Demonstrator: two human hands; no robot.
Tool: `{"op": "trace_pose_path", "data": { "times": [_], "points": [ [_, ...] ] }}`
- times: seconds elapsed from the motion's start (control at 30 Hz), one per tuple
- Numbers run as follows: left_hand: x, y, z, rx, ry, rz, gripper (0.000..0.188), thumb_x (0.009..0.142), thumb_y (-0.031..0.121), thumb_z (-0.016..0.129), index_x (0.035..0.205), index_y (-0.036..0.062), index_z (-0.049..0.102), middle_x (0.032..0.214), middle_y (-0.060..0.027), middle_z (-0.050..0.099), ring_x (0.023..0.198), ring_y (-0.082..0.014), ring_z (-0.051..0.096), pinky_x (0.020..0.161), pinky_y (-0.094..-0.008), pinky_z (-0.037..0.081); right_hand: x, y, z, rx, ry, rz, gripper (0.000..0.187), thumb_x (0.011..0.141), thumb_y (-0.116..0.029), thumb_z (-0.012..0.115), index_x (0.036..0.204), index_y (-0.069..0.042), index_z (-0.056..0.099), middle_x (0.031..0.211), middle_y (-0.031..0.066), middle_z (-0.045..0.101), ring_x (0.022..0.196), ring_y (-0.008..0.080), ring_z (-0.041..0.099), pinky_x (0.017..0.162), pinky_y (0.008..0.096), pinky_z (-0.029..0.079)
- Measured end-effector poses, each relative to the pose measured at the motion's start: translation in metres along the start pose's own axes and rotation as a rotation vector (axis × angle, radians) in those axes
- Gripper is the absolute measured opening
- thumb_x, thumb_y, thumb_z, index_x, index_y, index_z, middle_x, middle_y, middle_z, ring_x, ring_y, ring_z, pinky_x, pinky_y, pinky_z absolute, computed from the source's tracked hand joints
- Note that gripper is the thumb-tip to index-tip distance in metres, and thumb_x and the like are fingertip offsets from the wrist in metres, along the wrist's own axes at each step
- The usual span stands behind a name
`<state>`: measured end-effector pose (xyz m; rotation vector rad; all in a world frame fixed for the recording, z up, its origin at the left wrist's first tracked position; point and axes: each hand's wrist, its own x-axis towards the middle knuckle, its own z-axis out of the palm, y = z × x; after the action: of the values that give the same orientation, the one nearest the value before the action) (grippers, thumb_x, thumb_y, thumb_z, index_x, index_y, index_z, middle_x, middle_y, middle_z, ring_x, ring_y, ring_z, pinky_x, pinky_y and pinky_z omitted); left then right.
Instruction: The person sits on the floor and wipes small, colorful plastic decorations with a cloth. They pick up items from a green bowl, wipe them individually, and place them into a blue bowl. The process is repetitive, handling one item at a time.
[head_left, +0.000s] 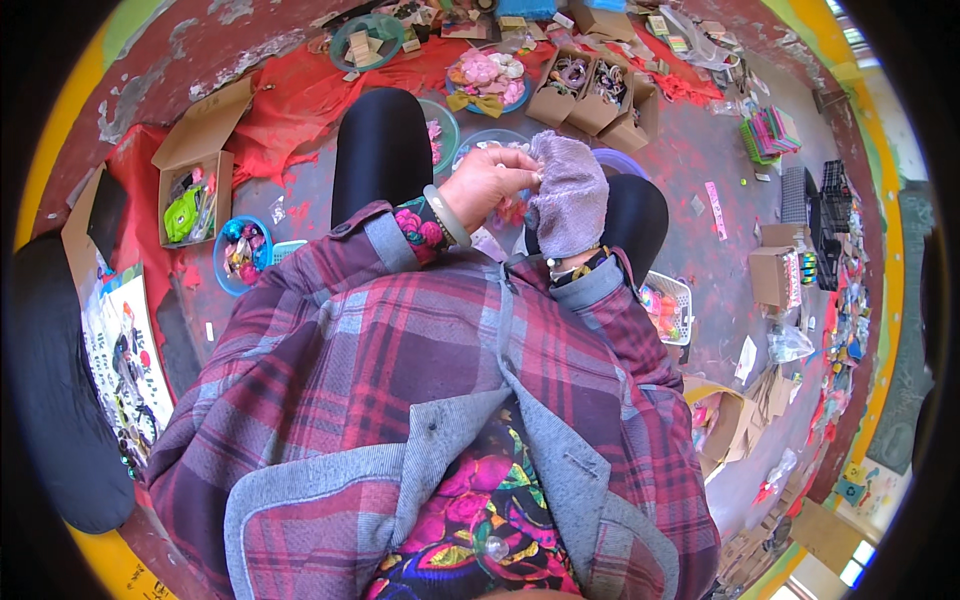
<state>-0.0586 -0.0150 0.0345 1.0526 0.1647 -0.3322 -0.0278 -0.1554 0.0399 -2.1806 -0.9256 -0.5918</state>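
Observation:
A fuzzy lavender plush cloth piece [572, 195] stands up over my right hand, between my knees. My left hand [487, 187] reaches in from the left, thumb and fingers pinched together at the cloth's left edge. A tiny pale spot shows at those fingertips, too small to name. Of my right hand only the wrist [575, 262] shows below the cloth; its fingers are covered by the fabric. A pale bangle [447, 216] circles my left wrist. Below my hands, basins partly hidden by them hold small items.
Before me stand a blue basin [527, 97] of pink and white pieces and several cardboard boxes [552, 107]. On the left are an open carton [226, 215] and a blue basket [266, 246]. A white basket [688, 312] sits right, near black crates [833, 215].

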Motion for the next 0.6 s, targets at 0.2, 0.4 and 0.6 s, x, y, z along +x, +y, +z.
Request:
{"op": "trace_pose_path", "data": {
  "times": [0.2, 0.4, 0.6],
  "points": [
    [-0.012, 0.019, -0.011, -0.167, 0.026, 0.009, 0.010, 0.081, 0.009, 0.062, 0.089, 0.0030, 0.061, 0.075, -0.0029, 0.062, 0.049, -0.0050, 0.050, 0.044, -0.0194, 0.040, 0.016, -0.035, -0.016, 0.265, -0.204, 0.218, 0.046, 0.064, -0.018, 0.073, 0.102, -0.006, 0.052, 0.083, 0.0068, 0.055, 0.072, 0.0208, 0.059, 0.060, 0.0309, 0.047],
    [-0.008, 0.005, -0.026, -0.133, -0.008, -0.016, 0.008, 0.081, 0.010, 0.062, 0.086, 0.0035, 0.060, 0.075, -0.0017, 0.061, 0.049, -0.0057, 0.050, 0.043, -0.0198, 0.040, 0.009, -0.006, 0.004, 0.144, -0.185, -0.055, 0.041, 0.064, -0.013, 0.067, 0.102, -0.005, 0.055, 0.087, 0.0088, 0.057, 0.080, 0.0259, 0.057, 0.071, 0.0346, 0.046],
    [-0.004, 0.005, -0.015, -0.063, 0.022, -0.042, 0.009, 0.082, 0.008, 0.059, 0.089, 0.0023, 0.061, 0.080, -0.0044, 0.063, 0.051, -0.0071, 0.053, 0.046, -0.0185, 0.041, 0.007, 0.001, 0.004, 0.019, -0.193, 0.041, 0.036, 0.061, -0.012, 0.062, 0.096, -0.006, 0.057, 0.088, 0.0096, 0.057, 0.085, 0.0283, 0.055, 0.074, 0.0361, 0.044]
  ]
}}
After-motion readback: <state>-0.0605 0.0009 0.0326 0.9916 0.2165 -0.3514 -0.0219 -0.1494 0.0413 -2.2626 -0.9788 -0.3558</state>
